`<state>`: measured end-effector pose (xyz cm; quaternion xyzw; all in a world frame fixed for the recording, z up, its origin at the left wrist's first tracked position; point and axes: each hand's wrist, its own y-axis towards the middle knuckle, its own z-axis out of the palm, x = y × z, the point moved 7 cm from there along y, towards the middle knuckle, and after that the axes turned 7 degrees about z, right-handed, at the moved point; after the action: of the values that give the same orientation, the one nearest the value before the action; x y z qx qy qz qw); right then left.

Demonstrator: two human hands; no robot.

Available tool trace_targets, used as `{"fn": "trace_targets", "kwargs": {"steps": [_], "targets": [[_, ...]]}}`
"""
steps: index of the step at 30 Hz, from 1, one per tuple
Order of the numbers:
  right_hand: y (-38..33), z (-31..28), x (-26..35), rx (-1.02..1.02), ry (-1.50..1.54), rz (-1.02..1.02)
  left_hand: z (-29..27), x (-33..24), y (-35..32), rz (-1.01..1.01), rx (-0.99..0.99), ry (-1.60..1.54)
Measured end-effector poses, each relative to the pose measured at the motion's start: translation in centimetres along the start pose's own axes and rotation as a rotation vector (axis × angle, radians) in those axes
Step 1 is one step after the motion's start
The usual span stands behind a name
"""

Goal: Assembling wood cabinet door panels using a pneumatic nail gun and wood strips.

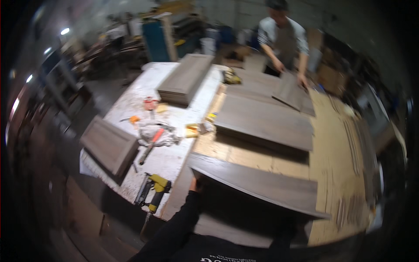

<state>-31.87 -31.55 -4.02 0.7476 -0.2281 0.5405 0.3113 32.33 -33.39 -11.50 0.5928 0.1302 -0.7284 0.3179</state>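
A long grey-brown wooden panel point(262, 181) is held tilted in front of me, its near side in dark shadow. My left hand point(195, 184) is closed on its left end, with most of the fingers hidden behind the wood. The dark right sleeve reaches under the panel's right part, and my right hand is hidden there. Just beyond the panel lies a stack of wide grey-brown boards point(266, 120). To the left of my left hand, a yellow-and-black nail gun point(157, 190) rests on the white-topped table point(174, 153).
A stack of panels point(185, 78) and a framed cabinet door point(111, 144) sit on the left table. Between them lie a red-handled hammer point(152, 144), crumpled plastic point(150, 131) and red pliers point(150, 104). Across the bench, a co-worker point(283, 39) handles a smaller panel point(288, 91).
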Motion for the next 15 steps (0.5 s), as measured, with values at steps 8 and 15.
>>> {"fn": "trace_targets", "kwargs": {"steps": [8,15], "targets": [[4.8,10.7,-3.3,0.469,-0.491,-0.591,0.5,-22.2,-6.3,0.093,-0.253,0.869],[-17.5,20.6,21.8,1.093,-0.674,-0.523,-22.0,-32.0,-2.7,-0.1,-0.535,1.056]]}}
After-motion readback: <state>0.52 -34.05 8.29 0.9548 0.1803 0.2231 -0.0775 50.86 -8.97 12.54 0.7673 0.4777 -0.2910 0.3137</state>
